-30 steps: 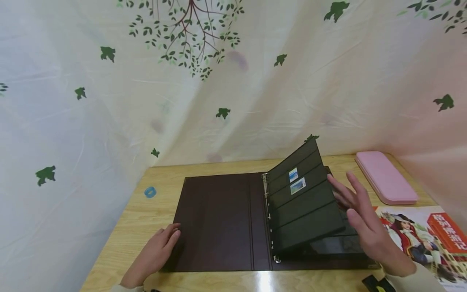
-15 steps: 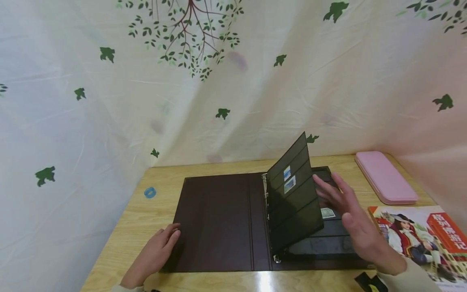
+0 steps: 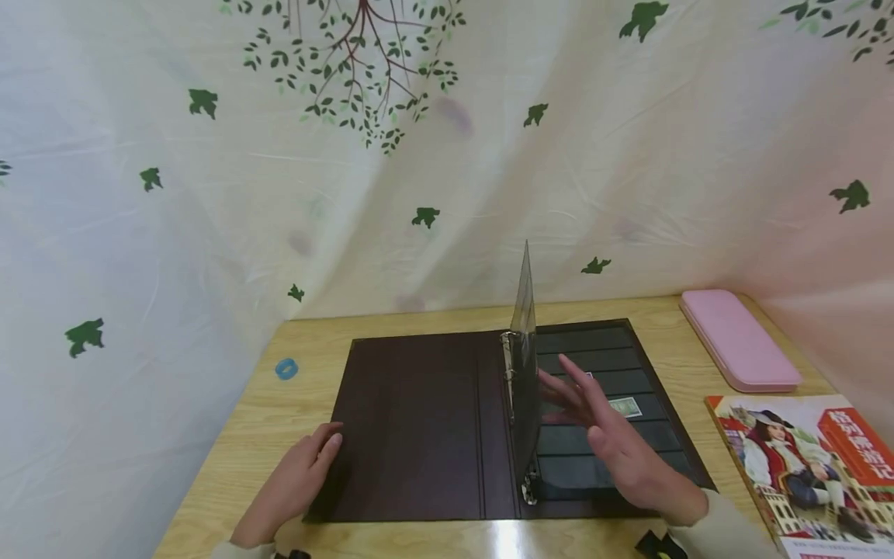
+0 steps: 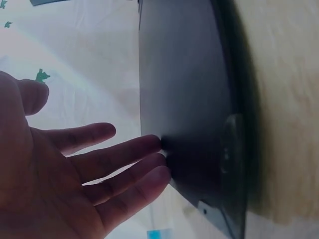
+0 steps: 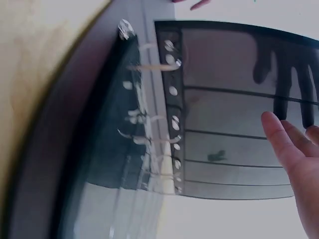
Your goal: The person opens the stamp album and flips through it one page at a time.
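A dark brown ring binder (image 3: 419, 427) of stamp pages lies spread on the wooden table. One black pocketed page (image 3: 525, 404) stands nearly upright on the rings, edge-on in the head view. My right hand (image 3: 621, 446), fingers extended, has its fingertips against that page's right face; the right wrist view shows the fingers (image 5: 279, 142) beside the glossy page (image 5: 224, 114) and the metal rings (image 5: 154, 139). A small stamp (image 3: 626, 407) shows on the page lying beneath. My left hand (image 3: 296, 477) rests at the cover's left edge, its fingers (image 4: 134, 152) loosely straight against it.
A pink case (image 3: 740, 338) lies at the back right, with an illustrated book (image 3: 813, 473) in front of it. A blue ring (image 3: 286, 369) sits left of the binder. Behind the table hangs a leaf-patterned cloth (image 3: 349, 233).
My right hand has moved left, swinging the page from a rightward slant to nearly upright and uncovering the page below. The left hand has stayed at the cover's edge.
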`<action>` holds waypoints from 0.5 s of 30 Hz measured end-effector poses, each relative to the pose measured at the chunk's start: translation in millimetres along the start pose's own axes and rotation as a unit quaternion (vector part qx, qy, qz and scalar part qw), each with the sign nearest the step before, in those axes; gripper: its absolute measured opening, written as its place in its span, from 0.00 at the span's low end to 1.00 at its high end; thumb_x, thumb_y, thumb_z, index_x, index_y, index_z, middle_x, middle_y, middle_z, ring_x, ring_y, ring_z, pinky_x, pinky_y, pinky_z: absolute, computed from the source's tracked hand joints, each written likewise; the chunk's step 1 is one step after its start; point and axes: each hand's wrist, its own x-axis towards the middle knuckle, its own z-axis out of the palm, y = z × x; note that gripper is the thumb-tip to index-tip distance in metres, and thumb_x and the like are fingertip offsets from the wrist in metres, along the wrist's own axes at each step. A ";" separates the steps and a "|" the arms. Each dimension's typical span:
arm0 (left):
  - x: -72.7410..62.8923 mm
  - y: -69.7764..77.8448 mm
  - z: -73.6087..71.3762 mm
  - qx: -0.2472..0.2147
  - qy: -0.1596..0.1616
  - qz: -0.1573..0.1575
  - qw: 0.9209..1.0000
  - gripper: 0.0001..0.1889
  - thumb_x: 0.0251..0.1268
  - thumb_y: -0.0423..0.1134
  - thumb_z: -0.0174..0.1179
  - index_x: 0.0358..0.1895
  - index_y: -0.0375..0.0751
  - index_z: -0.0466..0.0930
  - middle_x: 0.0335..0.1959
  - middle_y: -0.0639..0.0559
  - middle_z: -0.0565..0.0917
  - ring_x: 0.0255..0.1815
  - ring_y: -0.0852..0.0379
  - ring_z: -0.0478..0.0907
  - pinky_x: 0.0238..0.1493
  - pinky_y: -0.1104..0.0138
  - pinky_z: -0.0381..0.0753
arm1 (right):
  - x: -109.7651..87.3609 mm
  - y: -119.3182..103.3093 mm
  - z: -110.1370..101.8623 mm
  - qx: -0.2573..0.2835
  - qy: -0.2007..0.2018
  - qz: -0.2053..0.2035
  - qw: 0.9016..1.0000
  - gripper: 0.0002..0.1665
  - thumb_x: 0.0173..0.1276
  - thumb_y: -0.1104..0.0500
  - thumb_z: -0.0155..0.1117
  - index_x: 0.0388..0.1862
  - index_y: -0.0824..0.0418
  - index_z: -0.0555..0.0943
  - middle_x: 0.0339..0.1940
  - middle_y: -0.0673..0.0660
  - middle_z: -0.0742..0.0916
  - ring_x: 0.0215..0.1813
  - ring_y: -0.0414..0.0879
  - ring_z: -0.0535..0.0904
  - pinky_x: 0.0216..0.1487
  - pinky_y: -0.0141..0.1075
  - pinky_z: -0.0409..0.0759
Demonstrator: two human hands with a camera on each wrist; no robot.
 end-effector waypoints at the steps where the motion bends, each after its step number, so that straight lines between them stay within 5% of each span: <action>1: 0.4 0.2 -0.7 -0.002 0.003 0.003 1.000 0.24 0.77 0.51 0.39 0.62 0.37 0.70 0.56 0.42 0.76 0.58 0.43 0.72 0.56 0.48 0.68 | 0.2 1.8 3.1 0.006 -0.007 0.003 1.000 0.31 0.80 0.59 0.23 0.73 0.72 0.33 0.72 0.73 0.57 0.69 0.56 0.63 0.57 0.42 0.72; 5: 1.9 -0.1 -2.4 -0.011 0.014 0.011 1.000 0.25 0.77 0.52 0.38 0.61 0.38 0.71 0.57 0.42 0.76 0.59 0.43 0.71 0.57 0.49 0.68 | 0.5 6.7 14.9 0.023 -0.032 0.027 0.999 0.30 0.79 0.62 0.23 0.74 0.68 0.32 0.73 0.71 0.56 0.69 0.61 0.60 0.58 0.45 0.71; 9: 0.5 -0.5 -3.9 -0.027 0.022 0.014 0.999 0.22 0.78 0.50 0.37 0.60 0.39 0.72 0.52 0.44 0.80 0.56 0.46 0.74 0.56 0.50 0.69 | 0.0 11.8 24.9 -0.004 -0.050 0.100 0.994 0.32 0.79 0.64 0.28 0.76 0.59 0.34 0.74 0.62 0.58 0.71 0.58 0.58 0.59 0.53 0.67; 15: -0.1 3.2 -4.7 -0.055 0.025 0.008 0.998 0.23 0.78 0.48 0.36 0.61 0.37 0.70 0.55 0.39 0.77 0.56 0.43 0.74 0.56 0.49 0.69 | -1.2 23.3 37.1 -0.068 -0.077 0.262 0.959 0.33 0.80 0.55 0.36 0.77 0.42 0.39 0.73 0.56 0.64 0.70 0.54 0.59 0.60 0.61 0.61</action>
